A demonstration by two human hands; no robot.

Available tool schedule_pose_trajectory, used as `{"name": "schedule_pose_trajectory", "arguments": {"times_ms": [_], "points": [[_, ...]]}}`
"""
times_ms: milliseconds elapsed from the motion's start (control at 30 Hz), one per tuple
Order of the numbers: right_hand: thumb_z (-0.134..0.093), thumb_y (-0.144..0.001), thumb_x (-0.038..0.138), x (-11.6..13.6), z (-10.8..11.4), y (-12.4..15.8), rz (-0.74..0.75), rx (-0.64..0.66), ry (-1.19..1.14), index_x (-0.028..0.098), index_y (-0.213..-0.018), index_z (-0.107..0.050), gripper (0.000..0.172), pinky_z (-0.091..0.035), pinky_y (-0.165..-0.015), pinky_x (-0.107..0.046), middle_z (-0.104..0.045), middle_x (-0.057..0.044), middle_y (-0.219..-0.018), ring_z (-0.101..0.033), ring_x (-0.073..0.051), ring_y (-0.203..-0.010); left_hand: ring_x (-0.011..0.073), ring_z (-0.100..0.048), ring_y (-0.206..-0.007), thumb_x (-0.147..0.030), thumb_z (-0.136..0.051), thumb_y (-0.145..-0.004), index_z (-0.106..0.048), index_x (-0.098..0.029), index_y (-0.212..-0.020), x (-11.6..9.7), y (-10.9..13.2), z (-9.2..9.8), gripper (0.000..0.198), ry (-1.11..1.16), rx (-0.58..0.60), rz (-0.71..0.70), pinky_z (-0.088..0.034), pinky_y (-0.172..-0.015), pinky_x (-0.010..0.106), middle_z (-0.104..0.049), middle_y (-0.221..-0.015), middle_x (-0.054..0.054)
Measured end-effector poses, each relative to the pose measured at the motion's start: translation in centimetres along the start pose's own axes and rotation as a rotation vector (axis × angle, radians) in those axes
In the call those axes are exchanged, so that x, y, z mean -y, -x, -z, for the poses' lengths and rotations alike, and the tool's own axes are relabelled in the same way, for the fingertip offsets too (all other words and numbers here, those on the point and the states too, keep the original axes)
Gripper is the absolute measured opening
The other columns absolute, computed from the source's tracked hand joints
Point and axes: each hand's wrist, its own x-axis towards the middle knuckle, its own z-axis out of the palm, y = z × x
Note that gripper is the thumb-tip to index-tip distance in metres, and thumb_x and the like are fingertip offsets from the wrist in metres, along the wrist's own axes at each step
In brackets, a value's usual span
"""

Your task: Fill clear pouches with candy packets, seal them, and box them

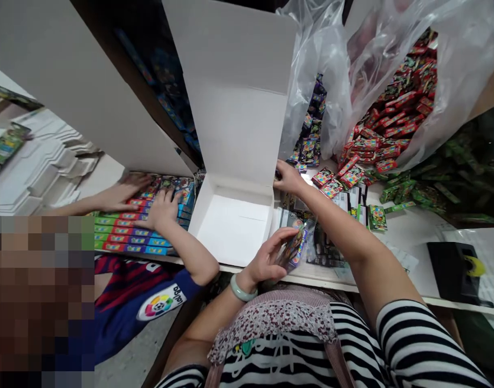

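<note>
My left hand [271,253] is closed around a small stack of shiny card packets [294,248], held just right of an open white box [231,221] with its lid raised. My right hand [286,178] reaches further back, fingers curled on small colourful packets [328,183] lying at the edge of a loose pile. What the right fingers grip is not clear.
A clear plastic bag [392,81] spills red packets, with green packets [412,191] to its right. A second person's hands [160,207] press on a filled box of striped packs [129,237] at left. Stacked white trays [40,167] far left; a black device [453,269] at right.
</note>
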Motion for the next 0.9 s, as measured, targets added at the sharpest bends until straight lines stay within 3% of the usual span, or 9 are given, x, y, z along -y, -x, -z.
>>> {"name": "schedule_pose_trajectory", "arguments": {"times_ms": [67, 167, 233, 300, 400, 467, 667, 767, 900], "points": [[-0.063, -0.082, 0.043, 0.0, 1.1, 3.2, -0.132, -0.193, -0.303, 0.021, -0.129, -0.062, 0.052, -0.047, -0.111, -0.045, -0.061, -0.009, -0.142, -0.053, -0.028, -0.134, 0.0378, -0.049, -0.138, -0.080, -0.073, -0.064, -0.058, -0.025, -0.139, -0.3, -0.1, -0.2, 0.094, 0.016, -0.015, 0.006, -0.036, -0.120, 0.053, -0.055, -0.142, 0.014], [-0.058, -0.082, 0.062, -0.1, 2.8, 8.2, -0.411, -0.463, -0.926, 0.023, -0.110, -0.066, 0.049, -0.060, -0.093, -0.045, -0.072, -0.006, -0.119, -0.066, -0.025, -0.115, 0.0371, -0.050, -0.139, -0.077, -0.075, -0.067, -0.057, -0.025, -0.139, -0.4, -0.2, -0.6, 0.090, 0.046, -0.034, 0.018, -0.039, -0.119, 0.052, -0.055, -0.146, 0.014], [-0.065, -0.076, 0.066, -0.2, 4.1, 11.3, -0.518, -0.560, -1.207, 0.024, -0.099, -0.064, 0.048, -0.064, -0.083, -0.042, -0.075, -0.003, -0.102, -0.070, -0.023, -0.102, 0.0372, -0.054, -0.136, -0.078, -0.074, -0.067, -0.056, -0.025, -0.139, -0.2, -0.4, -1.0, 0.091, 0.052, -0.064, 0.040, -0.043, -0.116, 0.052, -0.057, -0.145, 0.014], [-0.080, -0.066, 0.058, -0.1, 5.3, 14.1, -0.554, -0.609, -1.322, 0.024, -0.092, -0.062, 0.046, -0.065, -0.077, -0.035, -0.075, 0.000, -0.091, -0.071, -0.019, -0.091, 0.0372, -0.059, -0.130, -0.080, -0.071, -0.068, -0.055, -0.025, -0.139, 0.0, -0.6, -1.3, 0.092, 0.026, -0.087, 0.074, -0.048, -0.112, 0.052, -0.061, -0.141, 0.014], [-0.091, -0.054, 0.036, 0.0, 6.7, 17.5, -0.562, -0.625, -1.266, 0.023, -0.084, -0.060, 0.045, -0.063, -0.068, -0.025, -0.071, 0.004, -0.079, -0.068, -0.013, -0.075, 0.0366, -0.061, -0.128, -0.082, -0.069, -0.068, -0.056, -0.025, -0.138, 0.3, -1.0, -1.7, 0.091, -0.052, -0.106, 0.085, -0.052, -0.109, 0.051, -0.063, -0.139, 0.014], [-0.091, -0.051, 0.031, 0.2, 7.2, 19.3, -0.553, -0.632, -1.173, 0.023, -0.084, -0.059, 0.047, -0.061, -0.062, -0.023, -0.068, 0.006, -0.075, -0.065, -0.011, -0.070, 0.0362, -0.059, -0.130, -0.082, -0.068, -0.068, -0.056, -0.025, -0.137, 0.3, -1.3, -2.0, 0.090, -0.104, -0.104, 0.073, -0.052, -0.109, 0.050, -0.062, -0.140, 0.013], [-0.081, -0.057, 0.047, -0.3, 7.5, 22.7, -0.632, -0.704, -0.987, 0.022, -0.081, -0.062, 0.040, -0.046, -0.050, -0.020, -0.066, 0.004, -0.074, -0.059, -0.010, -0.063, 0.0347, -0.061, -0.129, -0.076, -0.069, -0.073, -0.057, -0.025, -0.138, 0.0, -2.0, -2.7, 0.083, -0.160, -0.076, 0.057, -0.053, -0.108, 0.049, -0.063, -0.139, 0.012], [-0.074, -0.063, 0.044, -1.0, 7.5, 23.9, -0.663, -0.731, -0.917, 0.023, -0.086, -0.064, 0.033, -0.039, -0.048, -0.018, -0.061, 0.007, -0.070, -0.052, -0.008, -0.059, 0.0345, -0.062, -0.127, -0.071, -0.072, -0.073, -0.059, -0.024, -0.135, 0.0, -2.3, -2.9, 0.079, -0.170, -0.087, 0.052, -0.053, -0.108, 0.048, -0.064, -0.137, 0.013], [-0.073, -0.060, 0.043, -1.9, 7.1, 25.6, -0.653, -0.726, -0.763, 0.025, -0.089, -0.061, 0.036, -0.046, -0.056, -0.023, -0.058, 0.007, -0.070, -0.054, -0.011, -0.063, 0.0346, -0.059, -0.130, -0.068, -0.073, -0.075, -0.057, -0.022, -0.138, 0.4, -2.6, -2.7, 0.080, -0.212, -0.066, 0.050, -0.051, -0.110, 0.048, -0.061, -0.140, 0.015]]}}
